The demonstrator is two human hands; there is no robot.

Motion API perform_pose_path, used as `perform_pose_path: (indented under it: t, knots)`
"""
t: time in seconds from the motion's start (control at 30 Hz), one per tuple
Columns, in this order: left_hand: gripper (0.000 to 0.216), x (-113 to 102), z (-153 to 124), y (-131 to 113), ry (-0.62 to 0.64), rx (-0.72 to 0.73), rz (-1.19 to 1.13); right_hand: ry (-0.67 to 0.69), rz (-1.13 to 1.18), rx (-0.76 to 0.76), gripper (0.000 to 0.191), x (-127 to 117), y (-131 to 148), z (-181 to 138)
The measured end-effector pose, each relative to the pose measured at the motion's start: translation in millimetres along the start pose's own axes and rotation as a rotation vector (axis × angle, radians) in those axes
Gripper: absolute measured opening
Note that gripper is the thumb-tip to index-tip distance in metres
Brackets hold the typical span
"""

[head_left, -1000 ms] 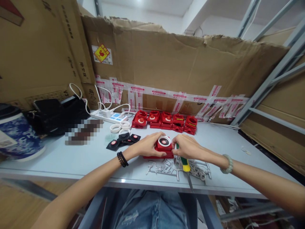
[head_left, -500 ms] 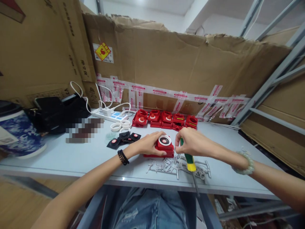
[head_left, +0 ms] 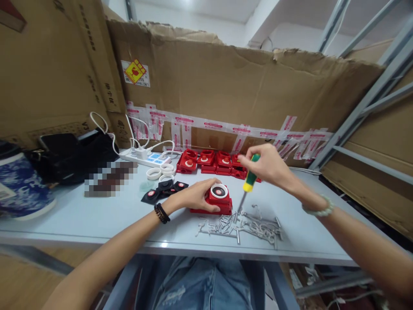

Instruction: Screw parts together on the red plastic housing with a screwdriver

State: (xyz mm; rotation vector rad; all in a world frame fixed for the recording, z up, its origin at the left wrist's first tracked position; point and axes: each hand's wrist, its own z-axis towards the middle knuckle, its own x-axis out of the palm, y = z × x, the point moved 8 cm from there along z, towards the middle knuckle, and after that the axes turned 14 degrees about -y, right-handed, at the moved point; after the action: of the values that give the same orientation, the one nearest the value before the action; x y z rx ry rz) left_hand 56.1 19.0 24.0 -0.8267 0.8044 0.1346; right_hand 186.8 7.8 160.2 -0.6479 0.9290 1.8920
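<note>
Left hand [head_left: 195, 197] clamped on the red box [head_left: 225, 203], which sits on the table [head_left: 97, 219] straight in front of you: thumb along the near face, fingers over the far side, palm to the left. That grip looks meant to steady the box against sliding while your other hand works. The white ring [head_left: 212, 191] lies on its top, facing up, just beside your left fingertips and uncovered by them, so the round top is in plain sight. Right hand [head_left: 269, 163] raised, its fingers curled shut round the green handle of the screwdriver [head_left: 251, 177], nearer the upper end. You hold it slanting, blade down and leftward, probably to bring the tip in among small parts without your knuckles blocking the view. The tip stands by the loose screws [head_left: 225, 224], just right of the box; whether it touches one, you cannot tell from here. The tangled metal parts [head_left: 266, 229] lie right of the screws, near your edge, seemingly for short reaches. Black pads [head_left: 151, 196] and spare rings [head_left: 154, 174] lie left, beyond your wrist; more red cases [head_left: 206, 160] line the back.
</note>
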Motion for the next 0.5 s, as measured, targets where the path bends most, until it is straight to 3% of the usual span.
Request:
perform_pose_path:
  t: [0.07, 0.1, 0.27, 0.5]
  knots:
    - [0.065, 0.2, 0.2, 0.9, 0.017, -0.008, -0.014, -0.291, 0.031, -0.029, 0.026, -14.5, -6.1, 12.6]
    - [0.065, 0.3, 0.5, 1.1, 0.021, -0.013, -0.016, -0.357, 0.039, -0.043, 0.026, -12.6, -9.5, 15.6]
    - [0.065, 1.3, 2.3, 0.6, 0.028, -0.024, -0.013, -0.389, 0.050, -0.037, 0.024, 18.1, -25.0, 19.3]
    - [0.066, 2.1, 2.5, 1.9, 0.025, -0.011, -0.025, -0.404, 0.031, -0.009, 0.022, 21.5, -34.2, 19.9]
